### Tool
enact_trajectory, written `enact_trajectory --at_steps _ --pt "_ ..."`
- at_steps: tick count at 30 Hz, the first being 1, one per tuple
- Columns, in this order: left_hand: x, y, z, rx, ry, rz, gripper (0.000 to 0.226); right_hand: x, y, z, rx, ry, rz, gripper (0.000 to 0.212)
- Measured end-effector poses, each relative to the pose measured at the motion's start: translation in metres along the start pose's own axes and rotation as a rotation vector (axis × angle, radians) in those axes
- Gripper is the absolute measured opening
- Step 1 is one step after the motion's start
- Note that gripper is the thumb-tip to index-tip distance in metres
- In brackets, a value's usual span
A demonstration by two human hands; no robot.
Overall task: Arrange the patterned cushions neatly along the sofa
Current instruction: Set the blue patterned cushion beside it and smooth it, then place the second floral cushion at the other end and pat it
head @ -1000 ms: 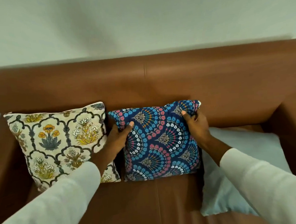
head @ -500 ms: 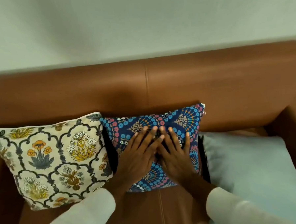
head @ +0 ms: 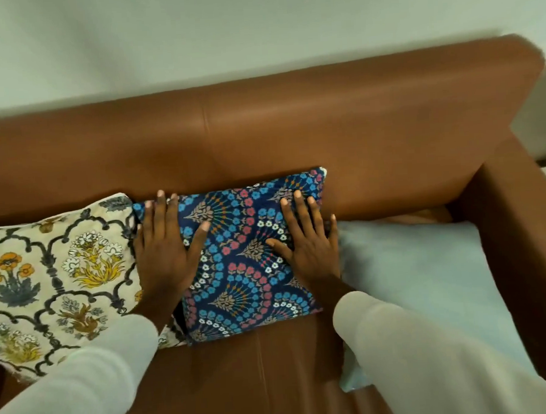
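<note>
Cushions (head: 246,262) flanked by cream cushion (head: 57,275) and pale pillow (head: 427,278).

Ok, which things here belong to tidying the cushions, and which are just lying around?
Part of the job:
blue cushion, under left hand and right hand
cream cushion
sofa

Just there:
plain pillow

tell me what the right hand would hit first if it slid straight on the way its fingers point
Probably the sofa backrest. The right hand lies flat on the blue patterned cushion, fingers aimed at its top edge, and the backrest rises just beyond, though depth is hard to judge.
</note>
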State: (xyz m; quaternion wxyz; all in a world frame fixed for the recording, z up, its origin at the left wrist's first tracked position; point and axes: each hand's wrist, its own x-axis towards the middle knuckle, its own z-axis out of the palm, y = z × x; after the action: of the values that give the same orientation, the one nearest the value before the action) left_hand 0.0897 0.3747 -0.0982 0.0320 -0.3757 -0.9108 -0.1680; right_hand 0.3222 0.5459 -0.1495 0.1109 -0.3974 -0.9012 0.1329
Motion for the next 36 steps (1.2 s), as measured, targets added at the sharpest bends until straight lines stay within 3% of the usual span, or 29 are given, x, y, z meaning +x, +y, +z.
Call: enact_trajectory --at_steps 3,6,9,10,12,13,15,17,20,22,23,24,25,26,28,33,36 --pt "-0.013 0.035 -0.007 -0.064 0.031 -0.080 0.076 -0.012 0.045 -0.022 0.133 -0.061 0.173 0.085" --pt "-0.036 0.092 -0.006 -0.093 0.036 0.051 0.065 -0.039 0.106 -0.053 -0.004 -0.074 0.190 0.077" --pt "-0.080 0.155 0.008 -0.185 -0.088 0.348 0.047 -0.075 0.170 -0.087 -0.116 -0.136 0.227 0.063" --pt "-0.100 0.172 0.019 -0.248 -0.146 0.361 0.037 -0.089 0.189 -0.099 -0.136 -0.167 0.266 0.062" --pt "-0.136 0.210 0.029 -0.382 -0.376 0.216 0.027 -0.118 0.224 -0.118 -0.139 -0.217 0.359 0.067" --pt "-0.152 0.225 0.031 -0.438 -0.536 0.098 0.032 -0.131 0.239 -0.125 -0.114 -0.231 0.411 0.073" --pt "-0.184 0.254 0.046 -0.521 -0.850 -0.118 0.072 -0.159 0.270 -0.136 -0.052 -0.279 0.532 0.088" --pt "-0.215 0.267 0.061 -0.548 -0.957 -0.079 0.118 -0.189 0.297 -0.141 0.051 -0.374 0.653 0.098" --pt "-0.245 0.276 0.080 -0.399 -0.944 0.085 0.146 -0.223 0.316 -0.147 0.450 -0.391 0.686 0.094" --pt "-0.244 0.296 0.065 -0.433 -1.001 -0.070 0.160 -0.232 0.319 -0.154 0.555 -0.373 0.662 0.097" --pt "-0.247 0.306 0.055 -0.482 -0.925 -0.082 0.118 -0.232 0.319 -0.160 0.544 -0.395 0.646 0.099" --pt "-0.240 0.315 0.047 -0.539 -0.776 -0.178 0.038 -0.231 0.320 -0.169 0.532 -0.407 0.632 0.099" --pt "-0.241 0.318 0.038 -0.505 -0.663 -0.151 0.115 -0.228 0.322 -0.181 0.528 -0.385 0.615 0.095" --pt "-0.239 0.318 0.032 -0.525 -0.631 -0.055 0.116 -0.222 0.323 -0.194 0.518 -0.323 0.594 0.089" --pt "-0.219 0.327 0.014 -0.511 -0.603 -0.031 0.111 -0.200 0.323 -0.226 0.491 -0.153 0.534 0.073" --pt "-0.136 0.348 -0.025 -0.649 -0.425 -0.275 0.064 -0.103 0.316 -0.300 0.910 0.097 0.620 0.023" --pt "-0.065 0.358 -0.047 -0.725 -0.456 -0.399 0.051 -0.038 0.315 -0.319 1.099 0.210 0.632 0.028"
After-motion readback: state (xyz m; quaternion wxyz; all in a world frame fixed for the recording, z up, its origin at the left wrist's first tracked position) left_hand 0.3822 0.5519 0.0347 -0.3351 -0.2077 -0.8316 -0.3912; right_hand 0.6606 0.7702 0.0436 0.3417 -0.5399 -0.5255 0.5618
